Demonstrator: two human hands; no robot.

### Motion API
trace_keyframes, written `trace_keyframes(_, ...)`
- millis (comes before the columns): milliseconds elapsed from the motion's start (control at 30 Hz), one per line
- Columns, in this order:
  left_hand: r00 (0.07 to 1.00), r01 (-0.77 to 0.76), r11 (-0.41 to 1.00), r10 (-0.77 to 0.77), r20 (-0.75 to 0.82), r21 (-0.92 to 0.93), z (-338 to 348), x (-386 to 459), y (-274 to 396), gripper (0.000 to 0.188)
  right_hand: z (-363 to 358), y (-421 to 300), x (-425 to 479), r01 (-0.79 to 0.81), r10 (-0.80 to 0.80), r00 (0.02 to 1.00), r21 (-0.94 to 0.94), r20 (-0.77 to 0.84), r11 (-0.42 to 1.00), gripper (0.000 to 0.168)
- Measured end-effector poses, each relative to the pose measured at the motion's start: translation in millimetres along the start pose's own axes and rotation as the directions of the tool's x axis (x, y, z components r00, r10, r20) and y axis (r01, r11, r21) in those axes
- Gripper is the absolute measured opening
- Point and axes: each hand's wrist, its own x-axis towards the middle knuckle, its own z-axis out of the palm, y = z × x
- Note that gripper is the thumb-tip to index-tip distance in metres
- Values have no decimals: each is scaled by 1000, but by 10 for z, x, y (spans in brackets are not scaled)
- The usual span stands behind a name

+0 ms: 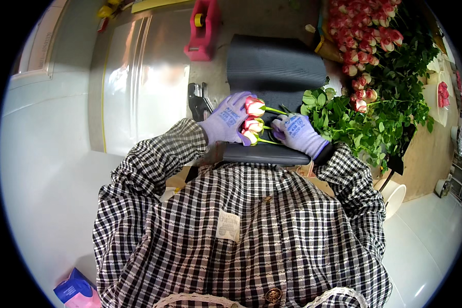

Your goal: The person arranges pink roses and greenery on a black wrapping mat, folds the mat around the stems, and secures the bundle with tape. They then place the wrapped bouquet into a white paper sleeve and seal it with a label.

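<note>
Three pink-and-white roses lie sideways in front of me, an upper rose (255,106), a middle rose (254,124) and a lower rose (250,136). My left hand (227,118), in a lilac work glove, cups the blooms from the left, its fingers above and its thumb below. My right hand (297,133), gloved alike, has its fingers closed around the green stems; the grip itself is partly hidden. Beneath both hands is a black ribbed mat (275,61), raised in a fold at the far side. A black stapler (198,103) lies just beyond my left hand.
A pink tape dispenser (204,32) stands at the far side. Shiny sheeting (150,88) covers the left of the table. Many more roses (363,42) are piled at the right, with leafy stems (350,123) close to my right hand. A white bucket (394,195) stands below.
</note>
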Motion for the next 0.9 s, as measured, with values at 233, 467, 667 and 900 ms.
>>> trace_keyframes(233, 991, 32, 998, -39, 126, 56, -40, -60, 20, 103, -82, 37, -26, -322, 311, 925, -19, -217, 946, 31)
trace_keyframes(467, 994, 66, 997, -62, 89, -35, -14, -118, -13, 111, 115, 81, -19, -205, 205, 979, 59, -7, 977, 35)
trace_keyframes(667, 998, 35, 998, -31, 60, -61, -17, -103, 14, 108, 205, 61, 62, -130, 137, 980, -59, 147, 990, 32)
trace_keyframes(900, 980, -29, 999, 37, 195, -45, -143, -85, 20, 74, -278, 5, 66, -163, 128, 961, 131, 245, 978, 35)
